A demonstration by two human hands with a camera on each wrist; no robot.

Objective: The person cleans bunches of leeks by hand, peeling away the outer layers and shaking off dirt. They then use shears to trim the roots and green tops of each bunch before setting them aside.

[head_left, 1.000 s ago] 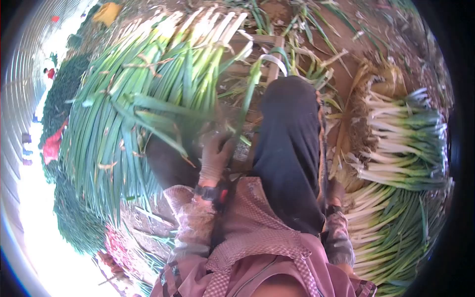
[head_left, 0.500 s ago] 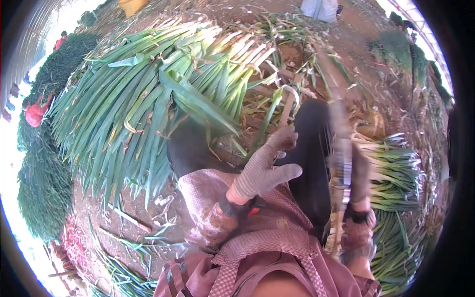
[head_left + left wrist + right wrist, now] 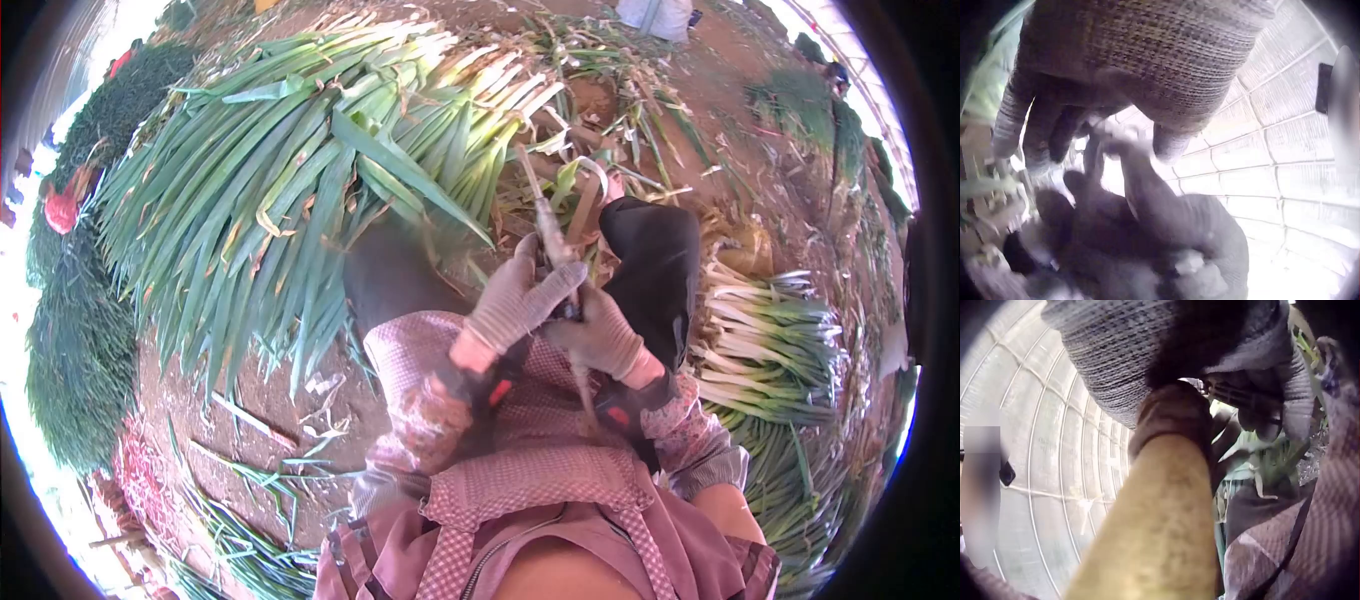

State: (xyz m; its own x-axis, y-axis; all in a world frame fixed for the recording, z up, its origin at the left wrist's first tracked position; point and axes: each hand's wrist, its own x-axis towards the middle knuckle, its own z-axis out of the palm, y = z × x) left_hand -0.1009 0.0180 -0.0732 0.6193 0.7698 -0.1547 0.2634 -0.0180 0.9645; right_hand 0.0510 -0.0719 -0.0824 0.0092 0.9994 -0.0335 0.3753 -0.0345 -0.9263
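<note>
Both gloved hands meet in front of my chest on one dirty green onion stalk [image 3: 545, 225], which points up and away from me. My left hand [image 3: 520, 300] wraps finger and thumb round the stalk higher up. My right hand [image 3: 600, 335] grips it just below. In the right wrist view the stalk [image 3: 1160, 512] fills the middle, yellow-brown, with the right glove [image 3: 1147, 356] curled over it. From the left wrist, the left glove [image 3: 1135, 69] sits above the right glove [image 3: 1166, 219], blurred.
A big heap of long green onions [image 3: 300, 180] lies to the left and ahead. A pile of white-stemmed onions [image 3: 770, 340] lies at my right. My dark-trousered knees [image 3: 655, 270] are raised in front. Reddish soil [image 3: 290, 400] with scattered leaves surrounds me.
My right hand brought a stalk in from the right side to the centre. My left hand left the heap, opened, then closed on that stalk.
</note>
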